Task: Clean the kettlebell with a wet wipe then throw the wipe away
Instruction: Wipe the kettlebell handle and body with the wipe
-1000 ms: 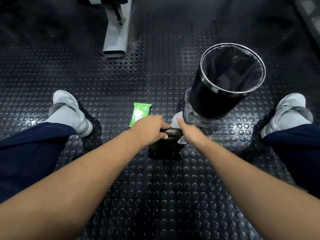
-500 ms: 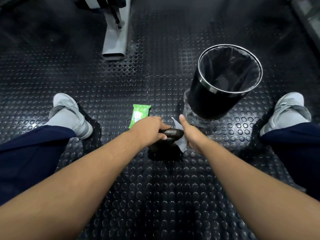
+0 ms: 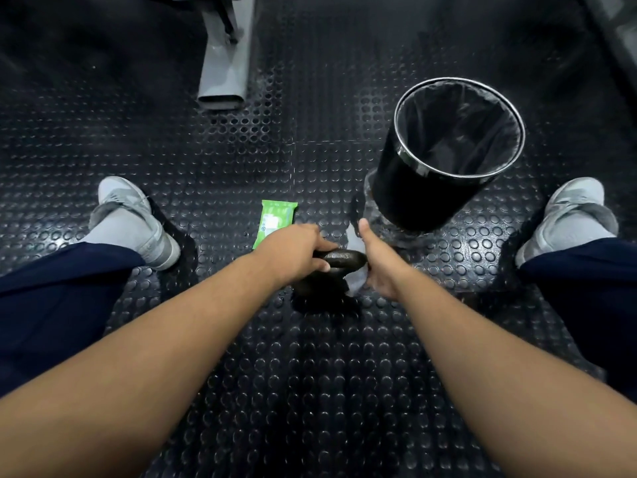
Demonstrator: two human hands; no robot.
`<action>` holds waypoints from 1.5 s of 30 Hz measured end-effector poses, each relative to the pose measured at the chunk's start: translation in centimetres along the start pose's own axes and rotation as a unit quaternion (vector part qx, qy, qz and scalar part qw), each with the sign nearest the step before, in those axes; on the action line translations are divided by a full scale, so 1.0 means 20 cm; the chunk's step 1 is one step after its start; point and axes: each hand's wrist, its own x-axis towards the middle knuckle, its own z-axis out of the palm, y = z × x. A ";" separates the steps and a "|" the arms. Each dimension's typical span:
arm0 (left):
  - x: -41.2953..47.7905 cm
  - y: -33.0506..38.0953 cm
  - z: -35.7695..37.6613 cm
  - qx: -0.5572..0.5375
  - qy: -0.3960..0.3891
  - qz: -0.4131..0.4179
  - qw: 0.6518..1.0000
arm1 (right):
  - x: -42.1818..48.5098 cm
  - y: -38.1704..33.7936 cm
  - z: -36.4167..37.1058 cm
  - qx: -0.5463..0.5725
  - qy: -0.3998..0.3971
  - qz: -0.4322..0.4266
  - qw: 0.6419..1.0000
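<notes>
A small black kettlebell (image 3: 344, 260) stands on the studded rubber floor between my feet. My left hand (image 3: 293, 251) grips its handle from the left. My right hand (image 3: 377, 262) holds a white wet wipe (image 3: 355, 282) against the kettlebell's right side, thumb pointing up. Most of the wipe and the kettlebell's body are hidden by my hands. A black waste bin (image 3: 413, 188) with a dark liner and a metal rim stands just beyond my right hand.
A green pack of wet wipes (image 3: 274, 220) lies on the floor behind my left hand. My grey shoes (image 3: 131, 219) sit wide apart on either side. A grey metal machine foot (image 3: 225, 67) stands at the back.
My right hand has slid the wipe down along the kettlebell's right side, nearer to me. My left hand keeps its grip on the handle.
</notes>
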 end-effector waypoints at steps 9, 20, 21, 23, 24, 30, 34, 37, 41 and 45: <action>0.01 -0.01 0.02 -0.024 0.005 -0.013 1.000 | -0.12 -0.12 0.03 -0.036 0.016 -0.023 0.999; 0.01 0.00 0.03 -0.022 -0.004 -0.026 0.999 | -0.15 -0.04 0.03 0.010 -0.003 0.023 1.000; 0.01 0.00 0.02 -0.022 -0.003 -0.027 0.999 | -0.15 -0.05 0.02 0.026 -0.009 0.018 0.999; 0.02 0.00 0.02 -0.016 -0.006 -0.024 1.000 | -0.15 -0.10 0.01 0.022 -0.008 0.022 0.999; 0.02 -0.01 0.02 -0.011 -0.009 -0.022 1.000 | -0.17 -0.13 0.03 -0.008 -0.009 0.024 1.000; 0.02 0.01 0.01 -0.002 -0.018 -0.018 1.000 | -0.07 -0.09 0.03 -0.188 0.055 -0.020 0.980; 0.02 0.01 0.02 -0.018 -0.002 -0.018 1.000 | -0.13 -0.02 -0.03 -0.080 -0.029 0.017 0.996; 0.02 -0.01 0.03 -0.020 0.001 -0.023 1.000 | -0.12 -0.09 -0.12 -0.056 -0.087 0.004 0.995; 0.02 0.00 0.03 -0.013 0.008 -0.020 1.000 | -0.09 -0.24 -0.08 -0.194 -0.097 0.046 0.975; 0.02 -0.01 0.04 0.000 0.006 -0.012 1.000 | -0.10 -0.25 0.05 -0.392 -0.068 0.011 0.918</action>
